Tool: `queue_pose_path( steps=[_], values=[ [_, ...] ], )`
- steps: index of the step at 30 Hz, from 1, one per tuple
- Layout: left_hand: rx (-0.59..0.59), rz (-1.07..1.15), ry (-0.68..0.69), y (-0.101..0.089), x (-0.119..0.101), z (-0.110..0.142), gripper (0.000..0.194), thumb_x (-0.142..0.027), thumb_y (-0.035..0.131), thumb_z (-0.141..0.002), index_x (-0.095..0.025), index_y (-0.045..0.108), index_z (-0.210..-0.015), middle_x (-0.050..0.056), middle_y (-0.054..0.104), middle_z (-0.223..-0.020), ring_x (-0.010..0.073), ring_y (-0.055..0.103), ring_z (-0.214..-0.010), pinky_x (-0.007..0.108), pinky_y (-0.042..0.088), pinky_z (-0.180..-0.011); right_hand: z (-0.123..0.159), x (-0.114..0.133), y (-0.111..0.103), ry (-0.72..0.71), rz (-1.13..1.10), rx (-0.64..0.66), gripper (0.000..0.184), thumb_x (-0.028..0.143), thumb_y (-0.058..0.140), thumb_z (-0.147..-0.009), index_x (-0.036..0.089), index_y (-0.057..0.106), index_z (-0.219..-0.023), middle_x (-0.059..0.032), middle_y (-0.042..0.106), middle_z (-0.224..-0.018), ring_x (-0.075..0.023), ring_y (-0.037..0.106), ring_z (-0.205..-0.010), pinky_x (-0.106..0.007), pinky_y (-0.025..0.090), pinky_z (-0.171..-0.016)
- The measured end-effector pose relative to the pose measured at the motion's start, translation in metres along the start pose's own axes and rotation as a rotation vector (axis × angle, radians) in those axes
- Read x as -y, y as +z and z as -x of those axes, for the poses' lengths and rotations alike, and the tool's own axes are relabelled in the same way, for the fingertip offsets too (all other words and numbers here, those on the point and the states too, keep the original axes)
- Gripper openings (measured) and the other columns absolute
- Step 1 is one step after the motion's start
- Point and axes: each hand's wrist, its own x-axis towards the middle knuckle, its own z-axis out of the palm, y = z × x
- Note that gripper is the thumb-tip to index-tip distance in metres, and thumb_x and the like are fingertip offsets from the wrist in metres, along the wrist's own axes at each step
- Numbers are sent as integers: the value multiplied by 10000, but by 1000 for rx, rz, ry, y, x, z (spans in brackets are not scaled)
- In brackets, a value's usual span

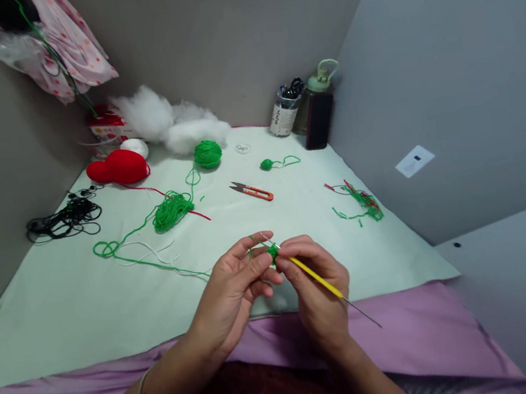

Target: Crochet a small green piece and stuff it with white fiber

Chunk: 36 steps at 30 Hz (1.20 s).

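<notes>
In the head view, my left hand pinches a small green crochet piece between thumb and fingers. Green yarn passes over its raised index finger. My right hand grips a crochet hook with a yellow handle, its metal tip up at the green piece. The hook's thin rear end points down to the right. From my left hand a green yarn strand runs back left to a loose green yarn bundle. Behind that sits a green yarn ball. My fingers hide part of the crochet piece.
Orange-handled thread snips lie mid-table. Red yarn, white stuffing and a black cord tangle are at left. Yarn scraps lie right. A pen holder, bottle and dark phone stand at the back.
</notes>
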Motion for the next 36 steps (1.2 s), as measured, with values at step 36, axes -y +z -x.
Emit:
queue_pose_path(
  steps=[36],
  values=[
    [-18, -309, 155, -6, 1, 6, 583, -203, 857, -849, -208, 665, -1399, -19, 682, -890, 121, 666, -745, 273, 542, -762, -6, 1, -21, 133, -182, 188, 85, 303, 733, -972, 285, 814, -991, 5, 671, -879, -130, 631, -720, -295, 510, -694]
  ],
)
